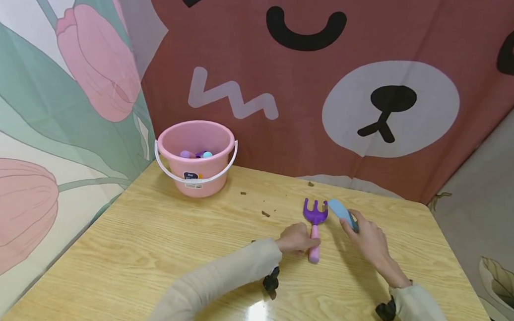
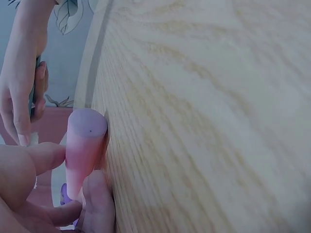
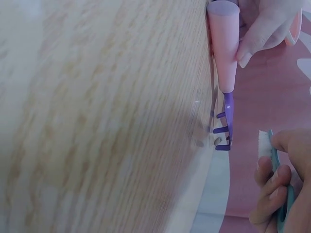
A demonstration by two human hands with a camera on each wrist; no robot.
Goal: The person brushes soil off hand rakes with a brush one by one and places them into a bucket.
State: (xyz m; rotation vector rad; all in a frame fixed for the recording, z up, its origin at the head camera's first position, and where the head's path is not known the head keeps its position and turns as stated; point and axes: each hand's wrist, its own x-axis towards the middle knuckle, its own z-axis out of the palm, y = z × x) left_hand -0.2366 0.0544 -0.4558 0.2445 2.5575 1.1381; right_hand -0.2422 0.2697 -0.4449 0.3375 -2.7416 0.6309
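My left hand grips a toy garden fork by its pink handle, thumb on one side and fingers on the other. The fork's purple tines point away from me, low over the tabletop, and a dark bit shows at one tine. In my right hand is a small blue brush, held close to the fork's tines. White bristles show on the brush in the right wrist view. The left wrist view shows the rounded end of the pink handle between thumb and fingers.
At the back left of the wooden table stands a pink bucket with a white handle. Purple and turquoise rounded ends show inside it. Several brown crumbs lie scattered on the wood. A bear-print curtain hangs behind the far edge.
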